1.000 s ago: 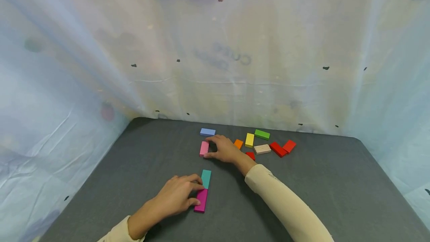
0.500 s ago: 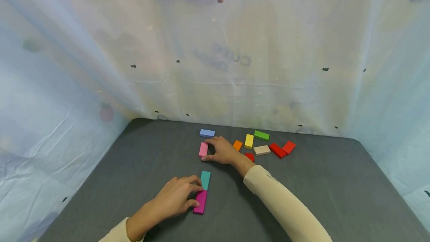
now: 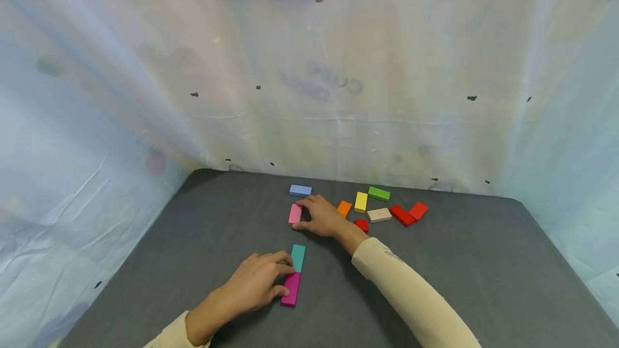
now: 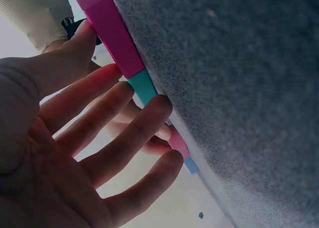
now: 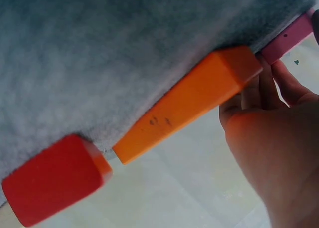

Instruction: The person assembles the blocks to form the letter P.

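On the dark table, a magenta block (image 3: 291, 291) and a teal block (image 3: 299, 256) lie end to end in one line. My left hand (image 3: 253, 282) rests against their left side, thumb on the magenta block and index fingertip near the joint. Its fingers look long and fairly straight in the left wrist view. Farther back, a pink block (image 3: 295, 214) lies flat, and my right hand (image 3: 325, 217) pinches it by its ends between thumb and fingers. Just beyond it is a light blue block (image 3: 300, 190). The right wrist view shows the pink block (image 5: 288, 38) partly behind the fingers.
Right of the right hand lie an orange block (image 3: 344, 208), a small-looking red block (image 3: 361, 225), a yellow block (image 3: 360, 202), a green block (image 3: 379, 194), a plain wooden block (image 3: 379, 215) and two touching red blocks (image 3: 402, 215). A pale curtain (image 3: 338, 144) closes off the back.
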A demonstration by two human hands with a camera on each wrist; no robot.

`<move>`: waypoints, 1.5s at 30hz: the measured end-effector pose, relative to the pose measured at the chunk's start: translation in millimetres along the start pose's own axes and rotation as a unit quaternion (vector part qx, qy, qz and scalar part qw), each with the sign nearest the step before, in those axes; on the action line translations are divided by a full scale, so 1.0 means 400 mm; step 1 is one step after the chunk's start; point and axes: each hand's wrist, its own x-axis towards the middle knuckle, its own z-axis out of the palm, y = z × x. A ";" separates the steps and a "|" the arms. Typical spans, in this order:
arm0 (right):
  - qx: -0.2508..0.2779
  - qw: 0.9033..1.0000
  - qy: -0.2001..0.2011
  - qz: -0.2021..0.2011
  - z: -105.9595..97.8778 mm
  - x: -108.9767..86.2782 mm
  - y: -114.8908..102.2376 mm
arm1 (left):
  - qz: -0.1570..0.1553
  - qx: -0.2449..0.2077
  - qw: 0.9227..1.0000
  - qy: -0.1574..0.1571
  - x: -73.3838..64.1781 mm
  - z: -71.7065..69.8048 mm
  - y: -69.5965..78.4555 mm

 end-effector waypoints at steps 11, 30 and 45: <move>-0.008 1.000 0.008 0.009 0.011 0.000 0.001 | -0.010 -0.009 1.000 -0.018 -0.004 0.004 -0.002; 0.019 0.999 0.025 0.011 -0.014 -0.012 -0.003 | -0.019 -0.043 0.998 -0.036 0.006 0.000 0.000; 0.024 0.999 0.030 0.008 -0.018 -0.066 -0.009 | -0.018 -0.038 0.999 -0.021 0.004 -0.003 0.003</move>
